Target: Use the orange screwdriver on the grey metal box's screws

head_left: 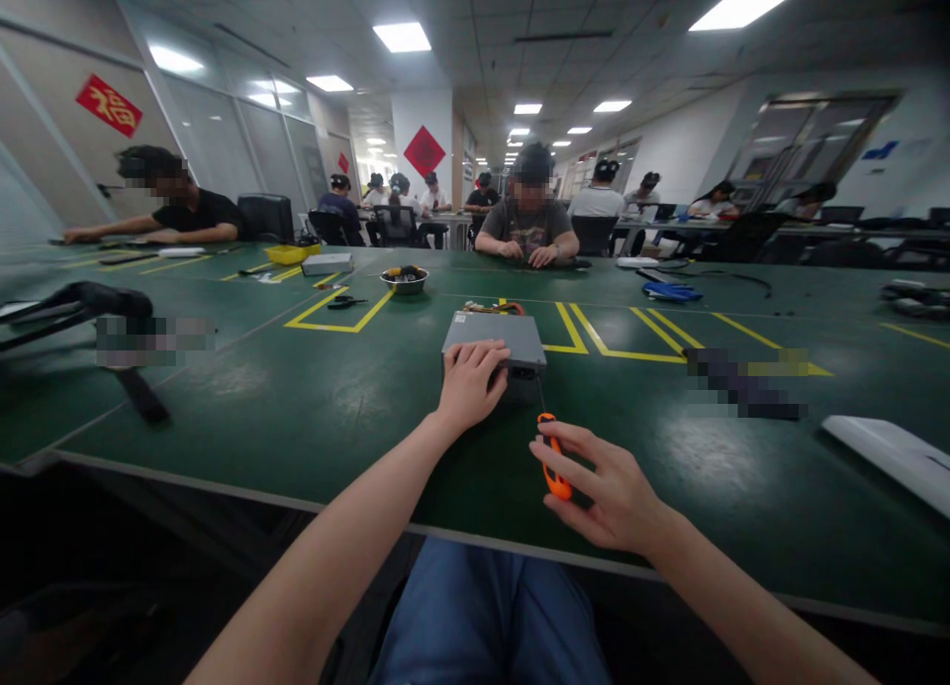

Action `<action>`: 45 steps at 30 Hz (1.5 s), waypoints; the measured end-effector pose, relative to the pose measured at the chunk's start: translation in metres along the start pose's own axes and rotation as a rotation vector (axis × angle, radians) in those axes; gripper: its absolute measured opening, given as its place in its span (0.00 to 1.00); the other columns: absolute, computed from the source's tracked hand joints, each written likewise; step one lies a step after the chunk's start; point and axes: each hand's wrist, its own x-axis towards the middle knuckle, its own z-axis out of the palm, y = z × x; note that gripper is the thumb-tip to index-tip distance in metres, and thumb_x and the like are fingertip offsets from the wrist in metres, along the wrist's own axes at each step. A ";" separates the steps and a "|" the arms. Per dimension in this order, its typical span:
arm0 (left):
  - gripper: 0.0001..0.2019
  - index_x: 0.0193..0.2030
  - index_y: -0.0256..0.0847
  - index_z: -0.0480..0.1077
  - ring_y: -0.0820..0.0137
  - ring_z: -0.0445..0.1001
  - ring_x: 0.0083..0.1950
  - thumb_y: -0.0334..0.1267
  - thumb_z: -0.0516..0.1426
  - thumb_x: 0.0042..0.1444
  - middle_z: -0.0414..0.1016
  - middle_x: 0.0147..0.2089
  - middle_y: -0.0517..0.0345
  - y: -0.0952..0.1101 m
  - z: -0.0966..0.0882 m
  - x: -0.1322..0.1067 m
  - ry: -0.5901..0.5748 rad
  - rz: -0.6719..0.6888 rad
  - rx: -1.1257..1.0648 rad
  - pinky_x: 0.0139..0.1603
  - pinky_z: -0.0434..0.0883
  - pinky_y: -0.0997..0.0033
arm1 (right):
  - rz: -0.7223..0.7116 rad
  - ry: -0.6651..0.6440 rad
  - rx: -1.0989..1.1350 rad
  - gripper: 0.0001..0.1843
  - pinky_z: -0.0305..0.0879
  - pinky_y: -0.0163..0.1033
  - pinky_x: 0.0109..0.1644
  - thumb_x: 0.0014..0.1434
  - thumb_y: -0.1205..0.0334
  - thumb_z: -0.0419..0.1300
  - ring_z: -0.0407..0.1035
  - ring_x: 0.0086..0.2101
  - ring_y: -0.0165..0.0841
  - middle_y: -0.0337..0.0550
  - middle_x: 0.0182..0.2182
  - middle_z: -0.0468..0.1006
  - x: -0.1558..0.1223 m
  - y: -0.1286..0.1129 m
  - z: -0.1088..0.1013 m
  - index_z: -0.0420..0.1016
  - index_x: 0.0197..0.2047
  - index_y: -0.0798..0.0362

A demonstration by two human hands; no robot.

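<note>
The person is sitting at the near edge of the dark green counter (333,408), and a grey rectangular metal box (512,337) is lying flat in front of them, near the middle, just before the yellow floor-style markings. A tuft of coloured wires (494,309) is poking out at its far side.

The left hand (469,383) is lying palm down on the near left corner of the box, fingers loosely spread over the lid; it looks like it is bearing down so the box does not slide. The left forearm is reaching out straight from the body.

The right hand (601,487) is pinching an orange-handled screwdriver (553,462) between thumb and fingertips, the other fingers fanned out. The thin shaft is pointing away, up to the near face of the box, apparently so the tip meets that side squarely. The right wrist is hovering just above the counter, forearm angling in from the right.

Farther off, a steel bowl (405,279) and black scissors (345,302) are lying to the left, and a seated person (530,225) is working at the far side.
</note>
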 end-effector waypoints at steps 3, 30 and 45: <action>0.11 0.48 0.48 0.65 0.68 0.63 0.57 0.37 0.50 0.59 0.69 0.55 0.61 0.000 0.000 0.000 0.002 -0.004 -0.005 0.57 0.53 0.60 | 0.007 0.080 -0.001 0.18 0.72 0.42 0.38 0.56 0.57 0.57 0.73 0.40 0.40 0.56 0.44 0.73 -0.001 0.000 0.003 0.66 0.48 0.55; 0.11 0.48 0.48 0.65 0.67 0.63 0.57 0.37 0.50 0.58 0.69 0.55 0.61 -0.001 0.001 0.000 0.018 0.005 -0.010 0.57 0.53 0.60 | 0.012 0.050 0.047 0.20 0.72 0.42 0.39 0.58 0.59 0.52 0.71 0.43 0.40 0.57 0.48 0.71 0.000 -0.002 -0.001 0.63 0.53 0.56; 0.10 0.47 0.48 0.66 0.66 0.63 0.57 0.36 0.51 0.58 0.69 0.55 0.60 -0.001 0.001 -0.001 0.014 -0.005 -0.016 0.56 0.53 0.59 | 0.003 0.047 0.037 0.20 0.72 0.41 0.37 0.59 0.54 0.51 0.72 0.41 0.40 0.59 0.46 0.70 -0.001 0.002 -0.002 0.64 0.51 0.57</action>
